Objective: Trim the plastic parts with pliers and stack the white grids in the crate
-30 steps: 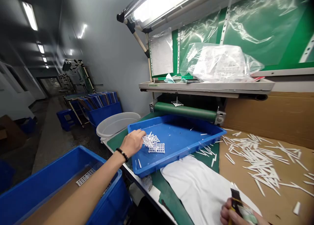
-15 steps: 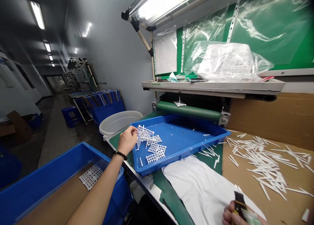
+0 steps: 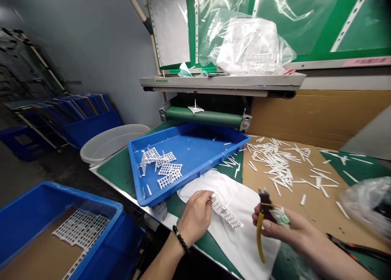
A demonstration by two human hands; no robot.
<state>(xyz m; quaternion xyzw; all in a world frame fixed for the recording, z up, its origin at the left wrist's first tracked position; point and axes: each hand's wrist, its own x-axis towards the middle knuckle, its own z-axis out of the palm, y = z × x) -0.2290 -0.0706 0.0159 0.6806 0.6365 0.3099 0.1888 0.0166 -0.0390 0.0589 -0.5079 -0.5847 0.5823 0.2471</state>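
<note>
My left hand (image 3: 195, 217) grips a white plastic grid piece (image 3: 226, 212) by its near end and holds it over a white cloth (image 3: 244, 235). My right hand (image 3: 284, 227) is closed round yellow-handled cutting pliers (image 3: 261, 223), jaws pointing up, just right of the grid. Behind them a blue tray (image 3: 195, 149) holds several more white grid pieces (image 3: 160, 166) at its left end.
White plastic offcuts (image 3: 284, 162) lie scattered on brown cardboard at the right. A blue bin (image 3: 45, 215) at lower left holds finished grids. A white basin (image 3: 110, 139) stands left of the tray. A green conveyor roller (image 3: 204, 117) carries one part. A plastic bag (image 3: 366, 202) lies at right.
My left hand left the blue tray and came down toward me with one grid piece over the cloth. My right hand with the pliers rose to meet it. The view tilted down.
</note>
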